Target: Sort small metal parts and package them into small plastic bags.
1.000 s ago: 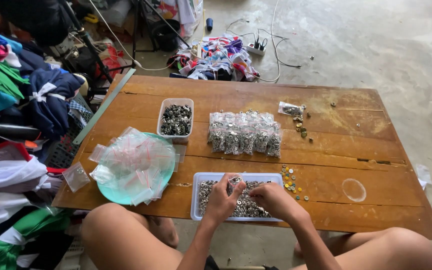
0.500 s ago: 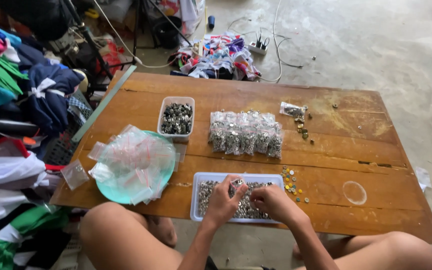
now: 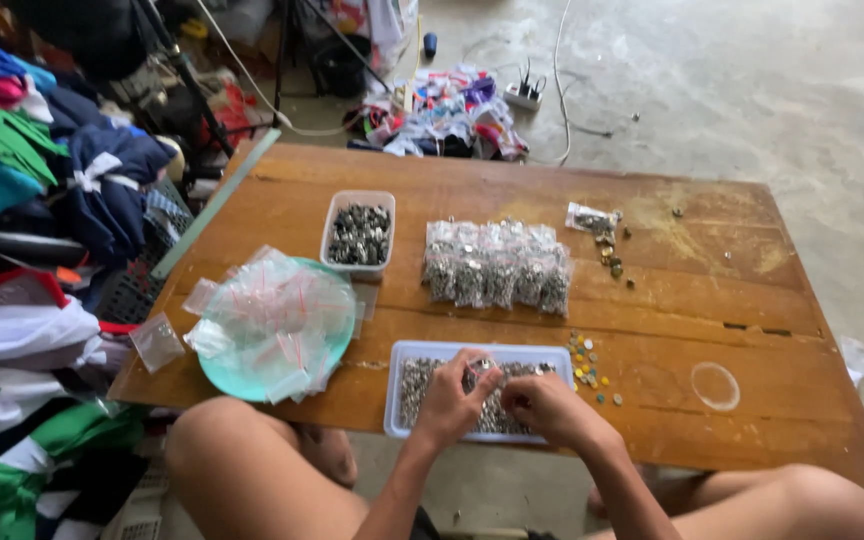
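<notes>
On the left of the wooden table (image 3: 752,400) sits a teal plate (image 3: 222,375) piled with little clear bags (image 3: 272,315). Behind it is a small tub (image 3: 359,232) of dark metal bits. Near the front edge is a white tray (image 3: 407,352) full of small metal bits. Both hands are over the tray. The left hand (image 3: 452,400) pinches a small bit in bent fingers. The right hand (image 3: 542,405) is curled shut beside it; what it holds is hidden. Filled bags (image 3: 497,262) lie behind the tray. Coloured beads (image 3: 587,360) lie just right of the tray.
</notes>
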